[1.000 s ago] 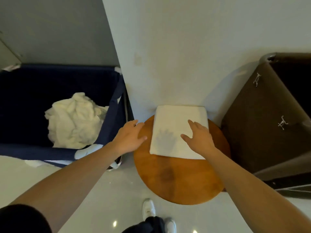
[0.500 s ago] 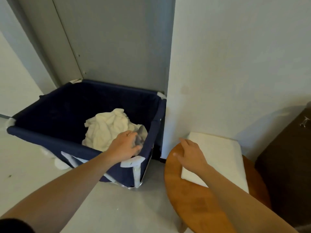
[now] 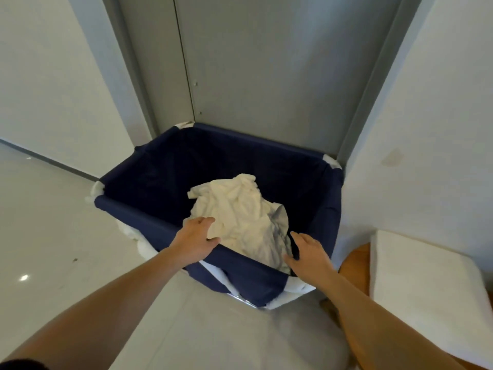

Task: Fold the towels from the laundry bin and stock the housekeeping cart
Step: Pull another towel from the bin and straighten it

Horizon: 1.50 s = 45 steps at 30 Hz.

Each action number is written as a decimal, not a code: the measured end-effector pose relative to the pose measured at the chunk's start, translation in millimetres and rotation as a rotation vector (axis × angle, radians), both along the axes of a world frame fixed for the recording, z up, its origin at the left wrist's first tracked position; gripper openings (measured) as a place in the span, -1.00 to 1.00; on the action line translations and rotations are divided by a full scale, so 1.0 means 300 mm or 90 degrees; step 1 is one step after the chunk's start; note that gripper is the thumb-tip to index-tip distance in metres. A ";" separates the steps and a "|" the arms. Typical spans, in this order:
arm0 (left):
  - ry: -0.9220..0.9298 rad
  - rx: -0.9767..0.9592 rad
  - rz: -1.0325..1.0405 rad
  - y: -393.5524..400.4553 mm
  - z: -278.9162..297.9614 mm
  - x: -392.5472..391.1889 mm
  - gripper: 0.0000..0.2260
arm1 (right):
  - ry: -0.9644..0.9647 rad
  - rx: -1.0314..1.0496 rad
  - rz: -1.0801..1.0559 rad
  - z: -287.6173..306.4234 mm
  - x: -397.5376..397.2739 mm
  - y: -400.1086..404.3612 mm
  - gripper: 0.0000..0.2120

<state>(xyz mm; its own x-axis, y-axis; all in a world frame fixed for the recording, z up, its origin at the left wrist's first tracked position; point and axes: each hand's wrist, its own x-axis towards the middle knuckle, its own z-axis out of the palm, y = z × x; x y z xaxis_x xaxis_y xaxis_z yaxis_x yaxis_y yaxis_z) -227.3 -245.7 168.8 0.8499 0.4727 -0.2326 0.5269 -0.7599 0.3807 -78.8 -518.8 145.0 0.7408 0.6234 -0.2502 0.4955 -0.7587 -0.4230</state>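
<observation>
A navy fabric laundry bin [image 3: 149, 217] stands against a grey door. Crumpled white towels [image 3: 240, 220] lie heaped inside it. My left hand [image 3: 196, 240] reaches over the bin's near rim, fingers relaxed, at the left edge of the heap. My right hand [image 3: 309, 253] hovers over the rim at the heap's right edge, fingers spread and holding nothing. A folded white towel [image 3: 426, 287] lies flat on a round wooden table [image 3: 357, 273] at the right.
A grey door [image 3: 266, 76] and its frame rise behind the bin, with white walls [image 3: 440, 129] on both sides. The pale glossy floor [image 3: 48, 236] stretches to the left. The table stands close to the bin's right corner.
The view has swung left from the table to the bin. My right hand left the folded towel and moved over the bin; my left hand reached deeper toward the towel heap.
</observation>
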 end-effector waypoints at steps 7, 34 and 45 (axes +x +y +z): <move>-0.009 -0.026 0.017 0.165 -0.057 0.027 -0.45 | 0.046 -0.029 0.012 -0.091 0.047 0.166 -0.31; 0.264 -0.271 0.118 0.642 -0.676 0.607 -0.50 | 0.303 -0.243 0.084 -0.948 0.655 0.818 -0.25; 0.318 -0.305 0.096 0.649 -0.761 0.610 -0.64 | 0.133 -0.264 0.187 -1.159 0.696 0.845 -0.84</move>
<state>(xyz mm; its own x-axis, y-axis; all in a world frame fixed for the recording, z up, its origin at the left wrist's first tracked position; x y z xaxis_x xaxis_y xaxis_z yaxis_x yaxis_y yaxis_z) -44.2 -51.1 -59.6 0.5212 0.3247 -0.7892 0.8116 -0.4744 0.3409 130.1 -265.4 -202.6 0.4587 0.6150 -0.6413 0.6495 -0.7246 -0.2303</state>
